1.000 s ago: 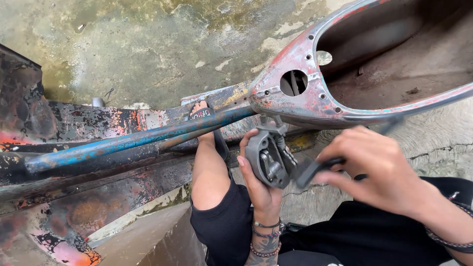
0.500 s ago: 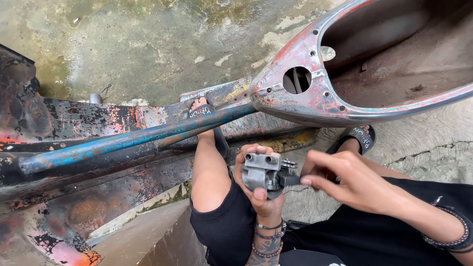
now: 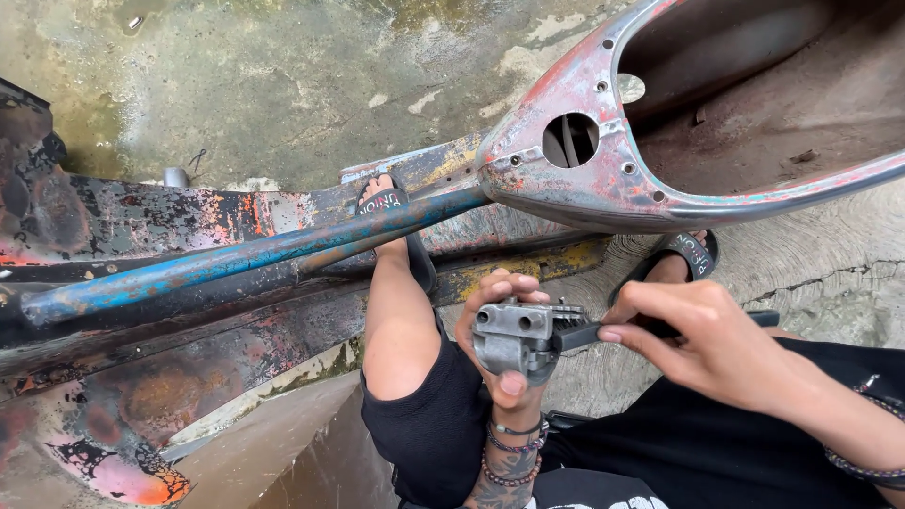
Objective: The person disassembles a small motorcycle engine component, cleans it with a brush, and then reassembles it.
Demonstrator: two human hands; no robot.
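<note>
Grey metal part (image 3: 514, 339) and dark tool (image 3: 603, 330)

I hold the blocky part upright in my left hand (image 3: 504, 353); my right hand (image 3: 707, 344) pinches the tool against its right side.

Stained concrete floor (image 3: 283, 75), rusty scooter frame (image 3: 603, 179) on it

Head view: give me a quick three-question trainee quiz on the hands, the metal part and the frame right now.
1. True or false: the left hand grips the grey metal part.
2. What does the right hand hold against that part? A) a dark-handled tool B) a rag C) a spray can
3. Fill in: the blue tube meets the rusty frame shell just below its round ____.

Key
1. True; the thumb presses its lower face.
2. A; the fingers pinch the handle, with its tip at the part's right side.
3. Hole.
</note>
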